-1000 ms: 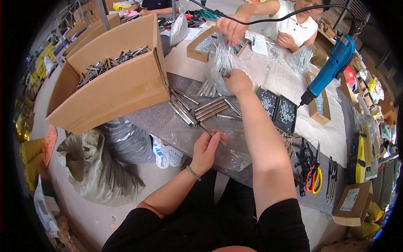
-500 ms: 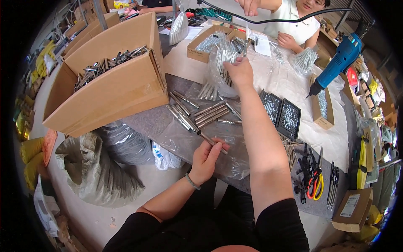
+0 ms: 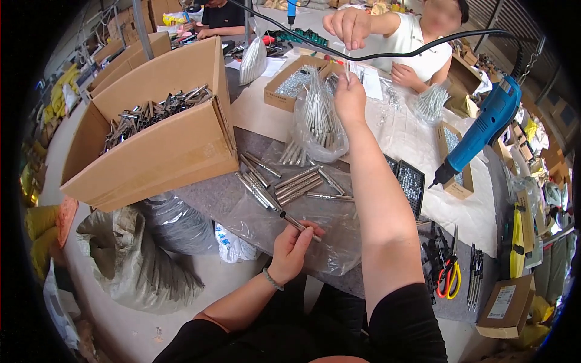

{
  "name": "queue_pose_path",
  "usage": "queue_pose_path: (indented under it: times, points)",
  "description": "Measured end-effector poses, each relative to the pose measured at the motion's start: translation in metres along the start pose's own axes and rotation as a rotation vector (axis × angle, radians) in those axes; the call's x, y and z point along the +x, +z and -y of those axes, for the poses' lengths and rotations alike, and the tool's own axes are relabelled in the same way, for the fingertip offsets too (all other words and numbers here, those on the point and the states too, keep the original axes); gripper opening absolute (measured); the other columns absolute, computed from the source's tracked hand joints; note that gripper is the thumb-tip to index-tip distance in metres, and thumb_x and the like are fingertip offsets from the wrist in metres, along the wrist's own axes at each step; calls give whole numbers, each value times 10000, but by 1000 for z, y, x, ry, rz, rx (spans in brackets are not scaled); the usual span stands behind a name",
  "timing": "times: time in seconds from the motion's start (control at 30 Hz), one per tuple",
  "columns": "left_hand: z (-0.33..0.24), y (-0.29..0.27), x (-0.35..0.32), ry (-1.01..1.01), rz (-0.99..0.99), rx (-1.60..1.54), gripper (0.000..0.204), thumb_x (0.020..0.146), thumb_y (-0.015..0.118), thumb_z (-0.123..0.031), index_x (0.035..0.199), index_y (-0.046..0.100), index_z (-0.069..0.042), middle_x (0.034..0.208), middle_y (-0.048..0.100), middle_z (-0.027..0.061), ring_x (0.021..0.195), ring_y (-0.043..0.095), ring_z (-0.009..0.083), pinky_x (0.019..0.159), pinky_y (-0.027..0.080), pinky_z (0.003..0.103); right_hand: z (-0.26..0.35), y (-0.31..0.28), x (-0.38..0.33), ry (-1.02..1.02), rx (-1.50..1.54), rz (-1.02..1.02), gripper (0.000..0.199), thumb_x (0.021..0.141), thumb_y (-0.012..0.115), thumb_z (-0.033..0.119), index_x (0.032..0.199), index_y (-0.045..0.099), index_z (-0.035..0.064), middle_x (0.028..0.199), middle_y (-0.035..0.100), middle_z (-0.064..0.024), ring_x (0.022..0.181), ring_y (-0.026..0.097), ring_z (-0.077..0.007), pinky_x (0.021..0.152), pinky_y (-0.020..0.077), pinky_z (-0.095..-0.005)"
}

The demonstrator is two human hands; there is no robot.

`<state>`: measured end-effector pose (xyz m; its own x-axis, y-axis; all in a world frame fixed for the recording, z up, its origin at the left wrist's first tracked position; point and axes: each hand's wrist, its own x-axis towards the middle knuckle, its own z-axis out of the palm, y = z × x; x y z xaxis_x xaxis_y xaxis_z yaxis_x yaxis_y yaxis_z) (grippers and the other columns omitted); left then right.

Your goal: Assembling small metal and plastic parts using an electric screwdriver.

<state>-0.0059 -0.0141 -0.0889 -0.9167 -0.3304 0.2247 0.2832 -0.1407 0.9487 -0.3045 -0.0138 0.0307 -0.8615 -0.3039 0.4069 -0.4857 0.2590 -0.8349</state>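
My left hand (image 3: 292,249) is closed around a shiny metal tube (image 3: 293,221), held at a slant above the near edge of the table. My right arm reaches far across. At its end my right hand (image 3: 350,100) pinches the lower end of a thin pale rod (image 3: 347,65); a co-worker's hand (image 3: 348,29) is at the rod's upper end. Just left of my right hand stands an open clear bag of thin white rods (image 3: 319,115). Similar metal tubes (image 3: 299,186) lie in loose groups on plastic sheeting (image 3: 330,245) beyond my left hand.
A big carton of metal tubes (image 3: 151,157) stands at left. A blue electric screwdriver (image 3: 484,130) hangs at right, its cable (image 3: 399,52) crossing above the table. Also at right are a black tray of small parts (image 3: 410,184) and scissors (image 3: 449,278). A co-worker sits opposite.
My right hand has moved up and away from me, clear of the bag's rods. The co-worker's hand has come lower toward it. My left hand still holds the tube, shifted slightly.
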Motion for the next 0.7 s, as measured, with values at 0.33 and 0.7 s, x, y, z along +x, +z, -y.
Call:
queue_pose_path:
  times: [0.33, 0.7]
  points:
    - [-12, 1, 12, -117, -71, -147, 223, 924, 530, -135, 1096, 550, 5, 817, 544, 3, 663, 487, 56, 608, 401, 209, 24, -82, -149, 351, 333, 167, 259, 950, 491, 255, 954, 614, 28, 657, 492, 22, 548, 422, -61, 492, 339, -223]
    - [6, 55, 21, -366, 221, -475, 168, 910, 585, -125, 1005, 612, 11, 740, 529, -5, 587, 410, 57, 538, 354, 222, 8, -126, -316, 385, -154, 290, 270, 948, 521, 239, 1089, 607, 25, 671, 543, -4, 607, 477, -76, 577, 415, -235]
